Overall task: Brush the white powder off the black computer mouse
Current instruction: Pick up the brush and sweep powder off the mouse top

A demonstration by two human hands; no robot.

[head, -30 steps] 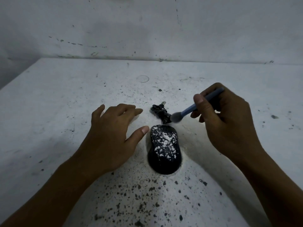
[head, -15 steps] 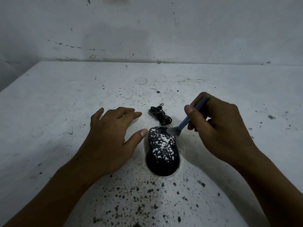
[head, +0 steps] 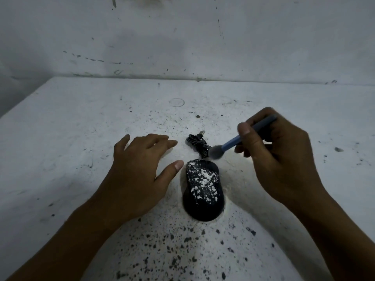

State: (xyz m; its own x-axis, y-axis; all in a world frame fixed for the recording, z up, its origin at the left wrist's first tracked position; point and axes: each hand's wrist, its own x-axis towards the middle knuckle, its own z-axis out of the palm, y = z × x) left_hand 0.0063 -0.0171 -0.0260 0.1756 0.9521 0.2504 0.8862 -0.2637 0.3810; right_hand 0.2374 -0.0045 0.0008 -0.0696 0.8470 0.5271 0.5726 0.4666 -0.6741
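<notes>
- Head view looks down on a pale, scuffed bench (head: 60, 138) that meets a stained wall (head: 182, 37) at the back.
- Near the middle of the bench lies the black computer mouse (head: 203, 191), its long axis running away from the viewer, the front end farther off.
- White powder (head: 203, 183) is scattered in patches over the front and middle of the mouse's top; the rear end nearest the viewer is mostly bare black.
- A coiled black cable (head: 197, 144) with a small plug at its far end lies just beyond the front of the mouse.
- The left hand (head: 138, 177) rests palm down on the bench just to the left of the mouse, fingers spread and holding nothing; its thumb tip points toward the mouse's front-left edge and is very close to it, though whether it touches cannot be told.
- The right hand (head: 278, 159) is raised to the right of the mouse and is pinching a brush (head: 239, 138) between thumb and curled fingers.
- The brush has a blue handle that slants up and to the right through the hand, with its end sticking out past the knuckles.
- Its grey bristle head is blurred and sits beyond the front-right corner of the mouse, over the near end of the cable; it appears clear of the powdered top.
- Dark specks (head: 172, 250) are strewn thickly across the bench nearest the viewer, and more thinly around and beyond the mouse.
</notes>
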